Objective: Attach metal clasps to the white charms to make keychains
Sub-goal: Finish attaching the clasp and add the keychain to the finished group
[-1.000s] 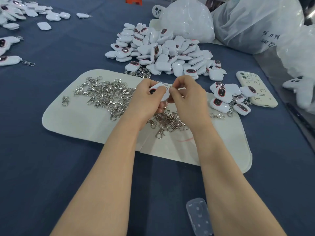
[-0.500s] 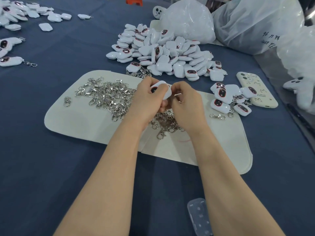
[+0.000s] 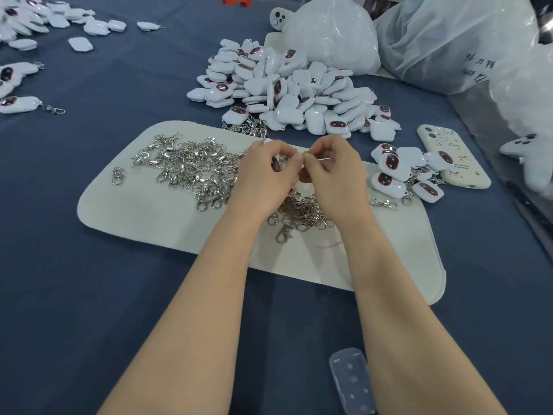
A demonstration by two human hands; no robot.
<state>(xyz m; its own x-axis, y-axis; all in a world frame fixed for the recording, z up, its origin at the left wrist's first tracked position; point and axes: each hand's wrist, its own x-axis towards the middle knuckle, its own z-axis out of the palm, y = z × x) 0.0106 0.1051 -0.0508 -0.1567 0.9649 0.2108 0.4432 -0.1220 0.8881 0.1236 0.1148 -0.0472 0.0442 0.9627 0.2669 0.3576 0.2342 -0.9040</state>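
Observation:
My left hand (image 3: 263, 172) grips a white charm (image 3: 276, 163) with a dark red-rimmed face, mostly hidden behind the fingers. My right hand (image 3: 332, 172) meets it fingertip to fingertip and pinches a small metal clasp (image 3: 311, 155) at the charm's edge. Both hands hover over a white mat (image 3: 143, 205). Loose silver clasps (image 3: 191, 169) lie heaped on the mat to the left and a smaller bunch of clasps (image 3: 302, 214) under my hands. A big pile of white charms (image 3: 293, 91) lies behind the mat.
Finished keychains (image 3: 401, 172) cluster right of my hands beside a white phone case (image 3: 452, 157). More charms (image 3: 18, 103) lie scattered at far left. Plastic bags (image 3: 449, 40) stand at the back right. A clear plastic piece (image 3: 351, 381) lies near the front edge on blue cloth.
The charm has turned in my left hand and is now largely hidden by the fingers. My right hand's fingertips shifted up to the charm's top edge with the clasp.

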